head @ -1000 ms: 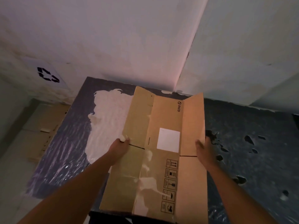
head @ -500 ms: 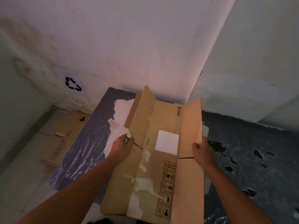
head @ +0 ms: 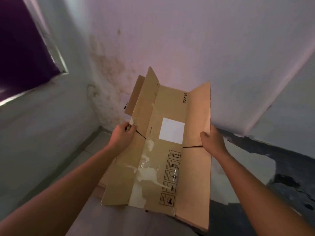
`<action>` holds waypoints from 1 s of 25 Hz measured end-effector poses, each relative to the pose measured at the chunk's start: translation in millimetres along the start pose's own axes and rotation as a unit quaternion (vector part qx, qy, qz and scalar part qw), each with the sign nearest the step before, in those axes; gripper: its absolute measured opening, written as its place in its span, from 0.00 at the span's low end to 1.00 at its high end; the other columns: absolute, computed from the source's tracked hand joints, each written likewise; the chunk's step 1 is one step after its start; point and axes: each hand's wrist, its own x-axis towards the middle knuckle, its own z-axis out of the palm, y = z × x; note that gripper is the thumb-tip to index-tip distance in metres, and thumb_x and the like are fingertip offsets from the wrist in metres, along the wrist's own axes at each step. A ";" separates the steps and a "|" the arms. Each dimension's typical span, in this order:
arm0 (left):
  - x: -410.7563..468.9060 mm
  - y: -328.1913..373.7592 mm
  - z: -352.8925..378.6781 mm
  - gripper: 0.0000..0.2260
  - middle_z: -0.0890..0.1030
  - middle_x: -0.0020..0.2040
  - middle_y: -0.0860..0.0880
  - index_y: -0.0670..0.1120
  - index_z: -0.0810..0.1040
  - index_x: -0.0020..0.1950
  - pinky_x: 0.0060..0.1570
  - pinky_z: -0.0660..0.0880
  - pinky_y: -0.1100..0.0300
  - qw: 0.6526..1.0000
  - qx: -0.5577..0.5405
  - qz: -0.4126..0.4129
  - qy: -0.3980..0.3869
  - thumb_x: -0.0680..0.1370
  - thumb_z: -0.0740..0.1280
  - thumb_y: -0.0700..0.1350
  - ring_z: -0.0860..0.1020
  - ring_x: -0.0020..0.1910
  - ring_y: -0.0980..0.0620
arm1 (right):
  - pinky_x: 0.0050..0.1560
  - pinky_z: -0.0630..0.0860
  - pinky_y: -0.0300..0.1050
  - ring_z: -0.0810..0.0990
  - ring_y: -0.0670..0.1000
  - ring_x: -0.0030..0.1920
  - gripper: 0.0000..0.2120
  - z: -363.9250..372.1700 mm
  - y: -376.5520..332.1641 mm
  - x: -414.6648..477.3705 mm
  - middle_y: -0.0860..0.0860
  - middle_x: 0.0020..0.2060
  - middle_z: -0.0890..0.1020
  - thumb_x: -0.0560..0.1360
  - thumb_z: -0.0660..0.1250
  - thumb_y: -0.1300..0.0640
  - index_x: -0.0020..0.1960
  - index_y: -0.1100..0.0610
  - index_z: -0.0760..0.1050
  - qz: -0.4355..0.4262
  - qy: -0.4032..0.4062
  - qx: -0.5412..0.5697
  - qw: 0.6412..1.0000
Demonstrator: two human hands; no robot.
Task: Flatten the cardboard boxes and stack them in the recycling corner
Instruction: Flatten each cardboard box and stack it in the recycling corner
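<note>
Left hand (head: pixel 121 136) and right hand (head: pixel 213 142) grip the box's (head: pixel 170 103) edges; raised flaps could snag the wall (head: pixel 170 40) and twist it loose.

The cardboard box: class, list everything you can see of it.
The cardboard box is brown and flattened, held out lengthwise. Its far side flaps tilt upward. It carries a white label, a PICO logo, a column of handling symbols and torn tape remnants. The left hand grips its left edge, the right hand its right edge.
</note>
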 end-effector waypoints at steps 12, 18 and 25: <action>117.3 -128.8 -172.8 0.19 0.68 0.30 0.48 0.39 0.75 0.39 0.32 0.64 0.58 0.996 -0.013 -0.081 0.032 0.78 0.63 0.55 0.67 0.30 0.50 | 0.34 0.71 0.40 0.74 0.46 0.39 0.11 217.2 -140.3 49.1 0.51 0.46 0.77 0.80 0.58 0.57 0.61 0.56 0.67 -0.022 -0.092 -0.011 0.995; 216.7 -202.8 -220.5 0.13 0.67 0.31 0.47 0.41 0.70 0.36 0.31 0.62 0.59 0.990 -0.002 -0.138 -0.032 0.78 0.61 0.45 0.66 0.30 0.51 | 0.39 0.72 0.42 0.75 0.45 0.42 0.14 346.3 -167.8 97.9 0.51 0.51 0.78 0.80 0.58 0.58 0.65 0.57 0.67 0.046 -0.140 0.033 0.989; 326.2 -299.9 -233.4 0.08 0.76 0.35 0.46 0.42 0.78 0.39 0.33 0.67 0.59 0.969 0.034 -0.231 -0.077 0.75 0.61 0.35 0.73 0.35 0.49 | 0.47 0.76 0.44 0.78 0.46 0.47 0.13 467.0 -175.0 120.3 0.49 0.52 0.79 0.80 0.58 0.57 0.64 0.53 0.68 0.195 -0.173 0.083 0.962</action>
